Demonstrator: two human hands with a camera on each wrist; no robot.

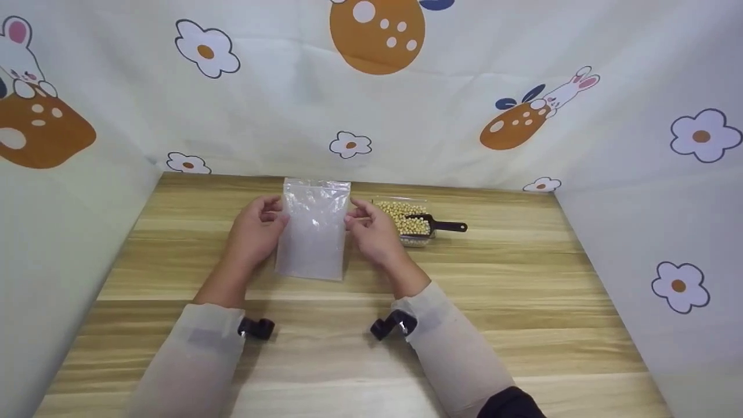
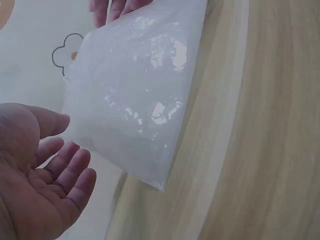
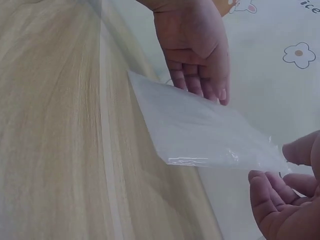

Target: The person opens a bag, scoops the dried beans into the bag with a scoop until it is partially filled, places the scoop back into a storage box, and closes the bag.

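Note:
A flat, translucent plastic zip bag [image 1: 313, 235] is held up between both hands, its zip strip at the top. My left hand [image 1: 255, 229] pinches the bag's left edge between thumb and fingers, near the upper part. Opposite it, my right hand [image 1: 374, 232] pinches the right edge at about the same height. In the left wrist view the bag [image 2: 130, 90] hangs tilted with its lower corner near the wooden table. The right wrist view shows the bag's sheet [image 3: 200, 125] stretched between the two hands, with glare on its surface.
Right of the bag, a clear container [image 1: 415, 241] of round yellow beans [image 1: 400, 210] stands on the wooden table [image 1: 493, 302]. A black scoop [image 1: 450, 226] lies in the beans, its handle pointing right. Patterned cloth walls [image 1: 273, 116] enclose the table at the back and sides.

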